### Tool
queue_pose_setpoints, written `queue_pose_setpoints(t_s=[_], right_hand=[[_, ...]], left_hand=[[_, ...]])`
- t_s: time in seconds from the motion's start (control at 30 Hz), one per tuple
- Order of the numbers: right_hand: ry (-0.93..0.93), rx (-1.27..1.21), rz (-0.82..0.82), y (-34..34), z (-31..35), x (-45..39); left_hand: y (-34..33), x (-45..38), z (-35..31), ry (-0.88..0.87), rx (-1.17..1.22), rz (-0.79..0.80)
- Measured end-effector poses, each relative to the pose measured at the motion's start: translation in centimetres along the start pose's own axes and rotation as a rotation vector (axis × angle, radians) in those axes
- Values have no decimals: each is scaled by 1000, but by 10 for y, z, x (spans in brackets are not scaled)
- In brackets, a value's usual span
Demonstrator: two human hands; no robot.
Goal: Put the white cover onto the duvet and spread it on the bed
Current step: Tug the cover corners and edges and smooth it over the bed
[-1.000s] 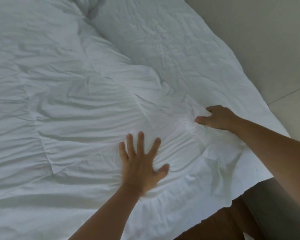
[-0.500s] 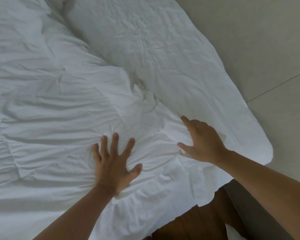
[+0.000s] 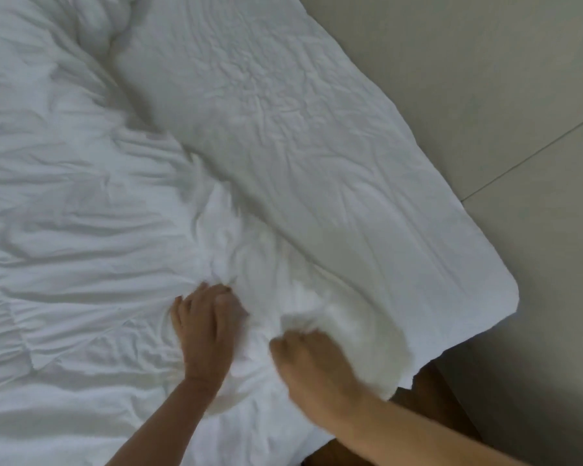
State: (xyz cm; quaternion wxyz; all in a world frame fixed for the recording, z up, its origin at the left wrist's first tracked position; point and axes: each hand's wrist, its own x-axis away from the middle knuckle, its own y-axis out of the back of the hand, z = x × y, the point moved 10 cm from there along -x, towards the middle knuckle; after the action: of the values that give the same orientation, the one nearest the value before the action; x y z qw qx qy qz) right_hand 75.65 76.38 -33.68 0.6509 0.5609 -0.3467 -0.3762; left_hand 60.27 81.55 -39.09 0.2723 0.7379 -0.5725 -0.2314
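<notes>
You are looking down at a bed covered almost edge to edge in crumpled white bedding, and both of your bare hands are working near its lower corner. Your left hand is lying palm down on the white cover, its fingers held close together and bending at the tips into a bunch of wrinkled fabric. Your right hand is sitting just beside it, blurred with motion, its fingers curling around a raised fold of the cover and gripping it; the fold is standing up above the knuckles as a soft white ridge. The cover is lying in heavy pleats across the left and middle of the view, with the puffier duvet showing as a thick roll near the top. To the right of the hands, a flatter, finely creased stretch of white cloth is running diagonally to a rounded corner that is hanging over the edge of the bed. Beyond that corner, pale floor tiles are filling the right side, crossed by a thin grout line. A strip of dark brown wood is showing below the bedding's edge, next to your right forearm.
</notes>
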Motion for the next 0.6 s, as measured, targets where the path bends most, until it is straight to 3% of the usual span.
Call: queue_pose_setpoints(t_s=[0.07,0.13,0.17,0.23,0.27,0.33,0.47,0.53,0.6], right_hand=[[-50,-210,-81,15,8,0],[-301,-264,-251,40,-44,-7],[-510,-280,-193,38,-83,-10],[-794,-374,142,2,-116,-7],[-743,-264,239,-5,-105,-8],[-491,-45,201,-3,-44,-13],[-164,-310,-46,1,57,12],[-243,-441,-236,7,38,7],[-591,-533,-213,-8,0,1]], left_hand=[[11,-7,1,305,360,-6],[-2,-19,-10,459,348,161],[-10,-24,-14,498,281,245],[-18,-32,-20,557,211,321],[-19,-30,-21,587,215,333],[-9,-26,-16,621,258,293],[41,-9,10,665,371,75],[60,-3,31,703,333,63],[68,-1,50,682,248,103]])
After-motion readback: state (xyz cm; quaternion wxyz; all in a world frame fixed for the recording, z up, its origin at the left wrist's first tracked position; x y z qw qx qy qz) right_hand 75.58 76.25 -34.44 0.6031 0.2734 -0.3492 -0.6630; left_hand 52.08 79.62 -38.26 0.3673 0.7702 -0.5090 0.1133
